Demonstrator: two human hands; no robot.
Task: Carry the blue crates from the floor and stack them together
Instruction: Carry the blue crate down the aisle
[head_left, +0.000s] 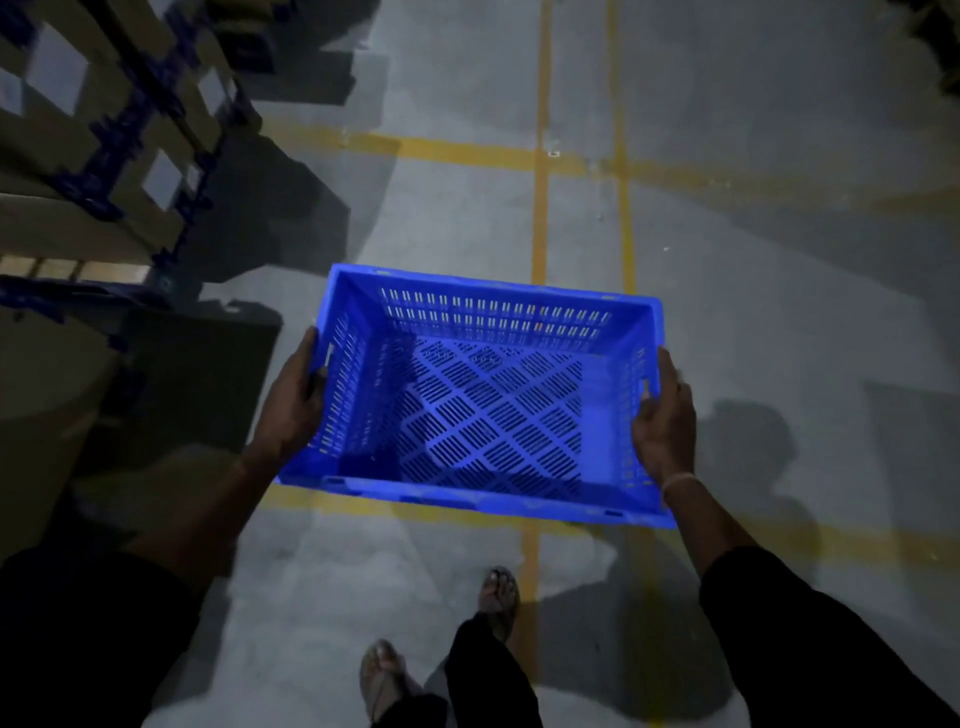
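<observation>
The grey concrete floor (457, 218) filled most of the view, crossed by painted yellow lines (540, 171) that formed a grid under the person's path. To the left stood racking stacked with cardboard boxes (78, 156), its blue frame close to the walking line and throwing deep shadow across the aisle. In the middle, held clear of the floor, was the blue crate (483, 395), empty, its slotted base and perforated walls open to the camera and its long side roughly level. The left hand (293, 402) gripped the left end wall, its fingers curled round the rim near the handle slot; the right hand (665, 415) held the opposite end the same way, fingers wrapped over the edge, with a pale band at the wrist. Below, two sandalled feet (441, 644) showed mid-stride on the floor. No other crate or stack was in view, so the carry seemed only partway done. The likeliest trouble from here was the dim light: the crate blocked sight of the ground just ahead, and a foot could catch something unseen. Drifting left could knock the crate's corner against the racking and twist it from the grip. Open sandals would give little protection if it dropped.
</observation>
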